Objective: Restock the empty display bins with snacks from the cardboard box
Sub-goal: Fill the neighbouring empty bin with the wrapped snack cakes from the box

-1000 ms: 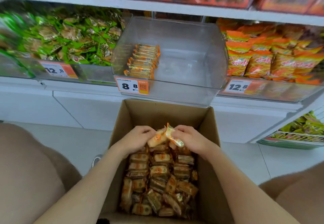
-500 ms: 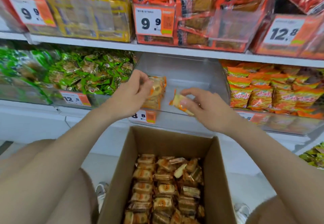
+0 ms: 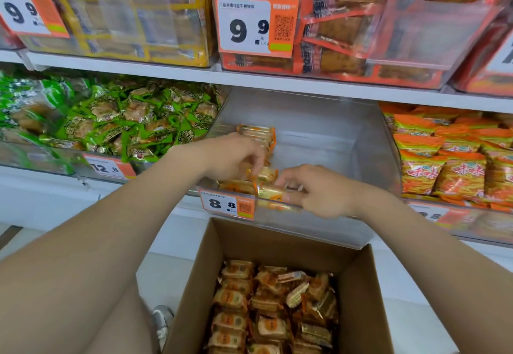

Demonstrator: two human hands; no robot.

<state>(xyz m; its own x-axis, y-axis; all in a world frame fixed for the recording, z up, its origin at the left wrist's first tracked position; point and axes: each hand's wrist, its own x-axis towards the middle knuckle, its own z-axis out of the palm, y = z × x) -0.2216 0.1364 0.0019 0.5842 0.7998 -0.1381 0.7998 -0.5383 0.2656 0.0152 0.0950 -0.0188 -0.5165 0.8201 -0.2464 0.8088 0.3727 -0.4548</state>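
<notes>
Stock entry, clear bin, mostly bare; left hand inside it, fingers curled down onto the upper packet; right hand just beside, thumb and fingers pinching the lower packet at the bin's front edge; the two packets touching, between the hands; row of packets standing on edge just beyond the left hand; price tag below the left hand; cardboard box below both hands, open, holding loose packets.
</notes>
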